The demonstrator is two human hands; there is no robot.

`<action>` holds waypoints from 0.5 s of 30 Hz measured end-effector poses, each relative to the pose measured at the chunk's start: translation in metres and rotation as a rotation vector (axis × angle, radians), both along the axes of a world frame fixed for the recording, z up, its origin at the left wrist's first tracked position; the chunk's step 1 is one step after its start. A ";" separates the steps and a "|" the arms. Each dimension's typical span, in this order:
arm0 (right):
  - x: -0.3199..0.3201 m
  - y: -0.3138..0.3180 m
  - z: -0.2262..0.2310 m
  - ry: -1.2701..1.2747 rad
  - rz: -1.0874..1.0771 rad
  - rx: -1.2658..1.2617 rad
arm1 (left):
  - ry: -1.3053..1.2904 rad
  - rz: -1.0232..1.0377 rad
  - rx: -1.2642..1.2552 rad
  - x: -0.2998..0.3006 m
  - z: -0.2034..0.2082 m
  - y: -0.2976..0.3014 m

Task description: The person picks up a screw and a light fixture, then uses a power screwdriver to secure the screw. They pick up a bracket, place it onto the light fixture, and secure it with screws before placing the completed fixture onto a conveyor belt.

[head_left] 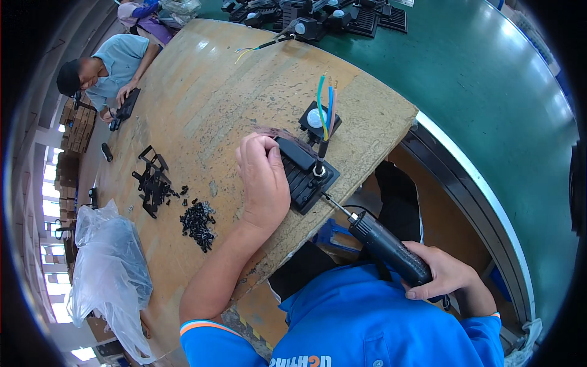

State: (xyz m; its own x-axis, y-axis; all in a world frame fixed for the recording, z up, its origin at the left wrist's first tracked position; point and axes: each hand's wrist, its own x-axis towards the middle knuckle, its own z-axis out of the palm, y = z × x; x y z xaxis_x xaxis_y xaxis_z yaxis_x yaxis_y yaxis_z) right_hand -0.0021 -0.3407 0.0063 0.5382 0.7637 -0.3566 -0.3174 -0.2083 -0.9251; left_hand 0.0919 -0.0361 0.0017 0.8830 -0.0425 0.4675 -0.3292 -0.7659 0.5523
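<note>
The left hand (264, 177), fingers clamped on the finned lamp housing (302, 188) beneath them, seemingly steadies it; the right hand (449, 270) clasps an electric screwdriver (390, 248).

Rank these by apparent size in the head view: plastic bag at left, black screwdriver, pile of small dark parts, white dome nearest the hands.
Largest to smallest:
Plastic bag
Black screwdriver, likely nearer the camera
Pile of small dark parts
White dome

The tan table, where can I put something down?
The table has bare room between the black brackets and the left hand, and at its corner right of the white-domed sensor. It's crowded around the screw pile and plastic bag.
</note>
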 end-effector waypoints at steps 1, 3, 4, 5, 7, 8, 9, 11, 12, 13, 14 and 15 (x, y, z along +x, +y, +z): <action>0.000 0.001 0.001 0.001 -0.001 -0.002 | -0.022 -0.003 -0.012 0.000 -0.002 0.002; 0.002 0.002 0.003 0.054 0.037 -0.041 | -0.044 -0.006 -0.025 0.000 -0.003 0.003; 0.001 0.002 0.003 0.054 0.036 -0.043 | -0.058 -0.009 -0.022 0.000 -0.003 0.002; 0.001 0.003 0.002 0.042 0.024 -0.034 | -0.072 -0.011 -0.019 0.000 -0.002 0.002; -0.001 0.004 0.001 0.028 0.011 -0.026 | -0.069 -0.014 -0.018 0.000 -0.002 0.002; -0.002 0.005 0.001 -0.010 -0.001 -0.026 | -0.065 -0.016 -0.014 0.000 -0.002 0.003; -0.002 0.006 0.002 -0.048 -0.014 -0.025 | -0.066 -0.017 -0.016 0.000 -0.001 0.002; -0.004 0.006 0.004 -0.035 -0.022 -0.039 | -0.044 -0.012 0.001 -0.001 0.001 0.002; -0.005 0.006 0.005 -0.021 -0.030 -0.052 | -0.045 -0.011 0.000 -0.002 0.001 0.001; -0.004 0.006 0.007 -0.022 -0.029 -0.052 | -0.050 -0.010 0.007 -0.002 0.000 0.001; -0.002 0.006 0.008 0.025 -0.023 -0.066 | -0.054 -0.009 0.014 -0.002 0.000 0.001; -0.002 0.007 0.009 0.072 -0.018 -0.080 | -0.055 -0.007 0.015 -0.002 0.000 0.002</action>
State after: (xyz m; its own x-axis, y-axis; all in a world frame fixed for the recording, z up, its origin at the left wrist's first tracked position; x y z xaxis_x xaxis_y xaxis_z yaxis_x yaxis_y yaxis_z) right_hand -0.0037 -0.3338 0.0149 0.5221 0.7216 -0.4547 -0.3870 -0.2747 -0.8802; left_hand 0.0898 -0.0339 0.0016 0.8554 -0.0555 0.5150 -0.3642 -0.7716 0.5216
